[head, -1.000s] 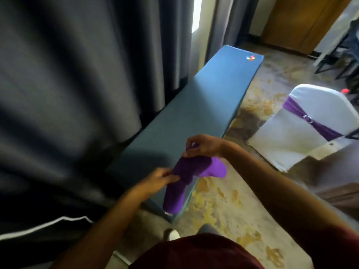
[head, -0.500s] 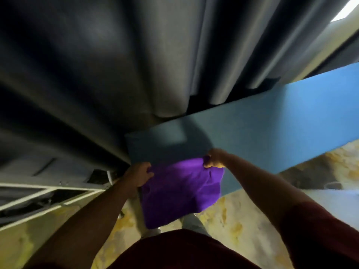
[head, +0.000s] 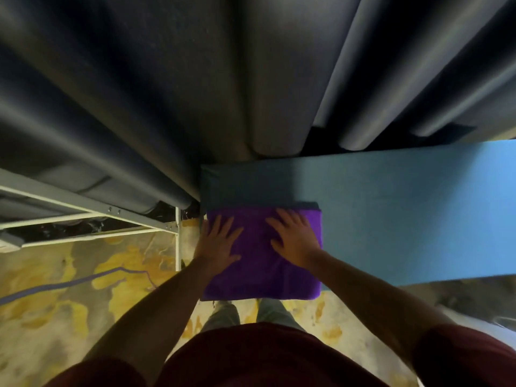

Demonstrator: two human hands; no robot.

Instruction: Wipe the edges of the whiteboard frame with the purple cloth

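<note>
Half a second ago both hands pinched the purple cloth [head: 262,263] by its top corners and let it hang in front of the blue counter [head: 405,213]; now it lies spread flat over the counter's near left end, its lower part draped over the front edge, and the view has tipped to look almost straight down. At the far left of the frame a pale metal frame [head: 92,216] of thin bars stands on the yellow-patterned floor [head: 55,289], with a purple cord [head: 55,286] trailing across it; I cannot tell whether this is part of the whiteboard's stand. Dark grey curtains [head: 223,79] fill the upper half of the frame. Just right of the bars, the left hand [head: 217,243] rests open, palm down with fingers spread, on the cloth's left side. Beside it the right hand [head: 294,240] presses the cloth the same way, flat and unclenched, near its right edge. Neither hand grips anything; both only smooth the fabric. Further right the bare blue counter runs off into brighter light. As far as I can judge, the wiping has not begun: no whiteboard shows clearly, the cloth is only being laid out or folded, and every edge of the frame is left to do.
</note>
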